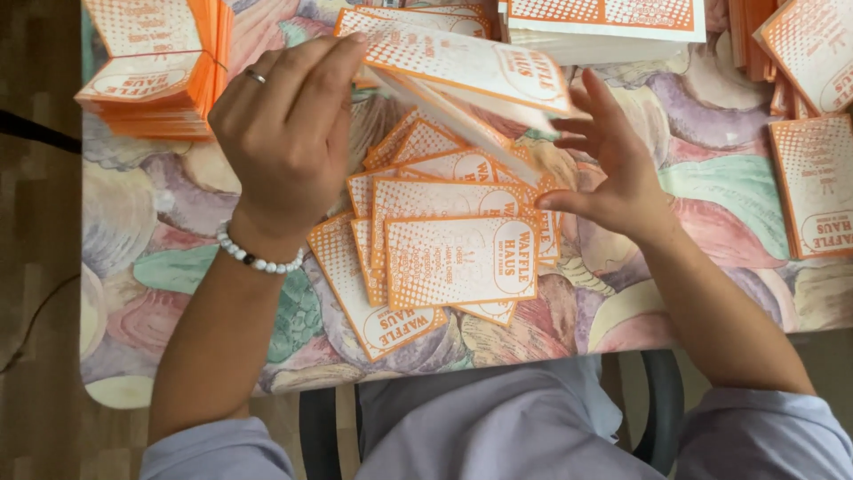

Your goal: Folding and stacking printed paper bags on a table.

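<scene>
Orange-and-white paper sleeve point(462, 67) sits pinched in the left hand point(289, 133) grip, while the open right hand point(613, 169) touches its lower edge.

Orange-and-white paper sleeve point(462, 67) — flat, tilted, lifted above the table, over a loose pile of matching sleeves point(444, 253)

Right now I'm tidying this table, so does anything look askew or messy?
Yes. The loose orange-and-white paper sleeves under the hands lie fanned at mixed angles, overlapping, unlike the bundled stack at the top left. The left hand holds a flat sleeve tilted above them; the right hand is open beside it.
</scene>
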